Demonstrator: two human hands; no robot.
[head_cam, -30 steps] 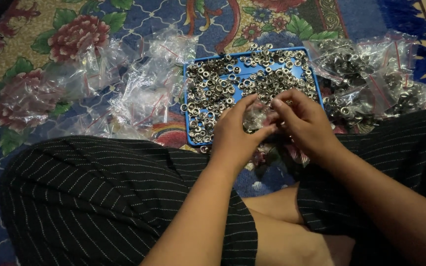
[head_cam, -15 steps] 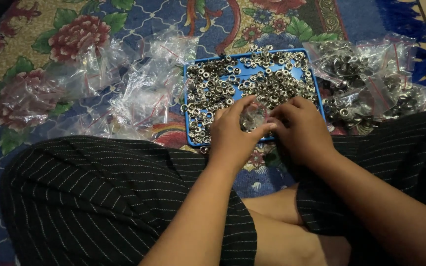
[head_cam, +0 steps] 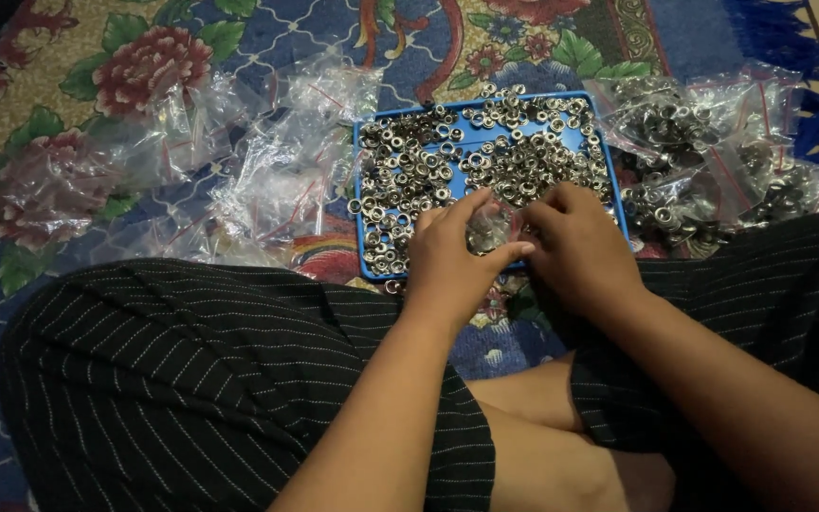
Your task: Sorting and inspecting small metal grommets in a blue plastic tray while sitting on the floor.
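Rug: the flowered rug point(head_cam: 97, 66) spreads far out ahead of my hands and off to both sides; I'm sat cross-legged on it in striped dark trousers point(head_cam: 191, 379)
Empty bags: a drift of clear plastic bags point(head_cam: 239, 171) lies well out to the left of my left hand, flat and crumpled
Filled bags: just beyond and to the right of my right hand sits a heap of bags stuffed with metal pieces point(head_cam: 703, 152)
Tray: the blue tray point(head_cam: 364, 228) lies right under and ahead of my fingers, covered with small silver ring-shaped fittings point(head_cam: 485, 152)
Left hand: my left hand point(head_cam: 452, 265) curls in, thumb and fingers pinching one side of a small clear bag point(head_cam: 493, 226)
Right hand: my right hand point(head_cam: 580, 246) meets it from the other side, fingers bent down onto that same little bag; how firmly they grip I cannot tell
Step, as I judge it: I'm filling or closing this small bag over the near edge of the tray; next would call for holding its mouth steady so nothing spills
Change: compared with a moment ago my hands sit lower and closer together over the tray's near edge; tray and bag heaps lie as they did
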